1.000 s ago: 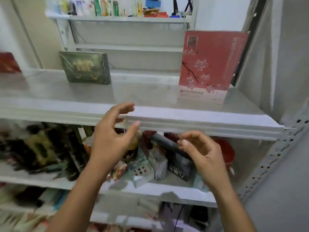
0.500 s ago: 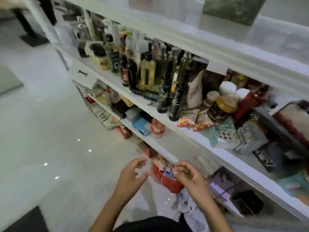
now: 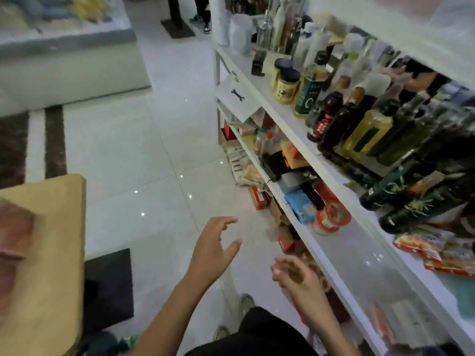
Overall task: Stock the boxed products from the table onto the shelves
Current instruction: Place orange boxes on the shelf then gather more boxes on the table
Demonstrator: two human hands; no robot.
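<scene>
My left hand (image 3: pixel 214 249) hovers over the white floor with its fingers spread and holds nothing. My right hand (image 3: pixel 295 276) is just beside it, near the lower shelf's front edge (image 3: pixel 323 260), fingers loosely curled and empty. At the left edge a wooden table (image 3: pixel 48 253) shows, with a blurred reddish boxed product (image 3: pixel 12 235) lying on it. The white shelf unit (image 3: pixel 259 91) runs along the right, crowded with bottles and packets.
Oil and sauce bottles (image 3: pixel 359 129) fill the middle shelf. A blue packet (image 3: pixel 299 205) and a red-lidded cup (image 3: pixel 331 218) sit on the lower shelf. Small boxes (image 3: pixel 259 199) lie on the floor by the shelf. A black mat (image 3: pixel 108 286) lies beside the table.
The view has swung left from the upper shelf with its red and green boxes down to the floor and table. Both hands stay empty and have drifted leftward, away from the shelf.
</scene>
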